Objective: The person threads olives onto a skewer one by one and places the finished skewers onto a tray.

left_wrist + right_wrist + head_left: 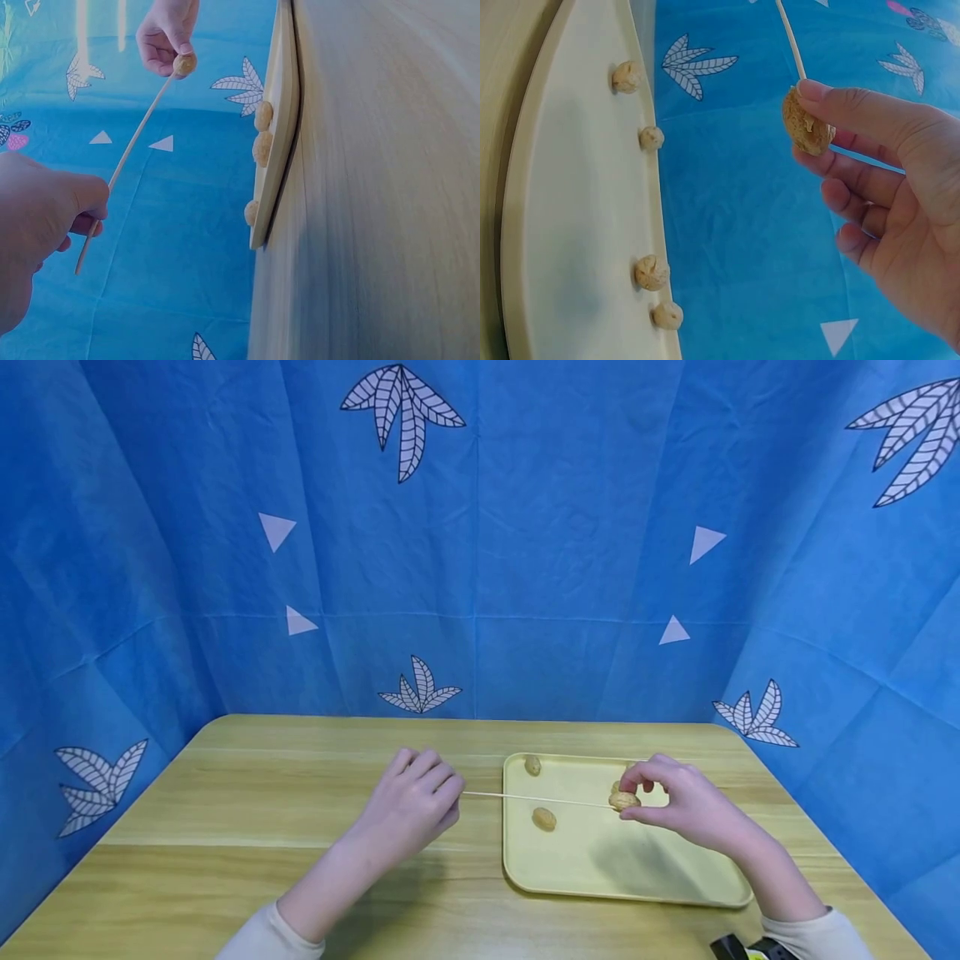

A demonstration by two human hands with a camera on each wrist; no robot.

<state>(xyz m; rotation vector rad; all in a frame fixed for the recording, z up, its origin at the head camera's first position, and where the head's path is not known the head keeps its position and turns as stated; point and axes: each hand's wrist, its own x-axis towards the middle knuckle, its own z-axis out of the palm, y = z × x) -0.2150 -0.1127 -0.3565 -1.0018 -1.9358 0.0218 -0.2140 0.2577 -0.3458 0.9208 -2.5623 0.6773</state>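
My left hand [416, 802] grips a thin wooden skewer [540, 798], whose blunt-looking tail pokes out below the fingers in the left wrist view. Between thumb and fingertips, my right hand [900, 172] pinches a golden-brown puffed ball [808, 127], rough like a fried puff. The skewer's far end meets this ball beside the thumb; how deep it goes in, I cannot tell. Both hands are raised, the right one over a cream tray [622, 889]. More such balls lie in it, among them one at the back left [532, 765] and one nearer the front [543, 819].
The tray stands on the right half of a wood-grain table [247, 793]. A blue curtain [525, 543] with white leaf prints surrounds the table at the back and sides. A black device [750, 947] sits at my right wrist.
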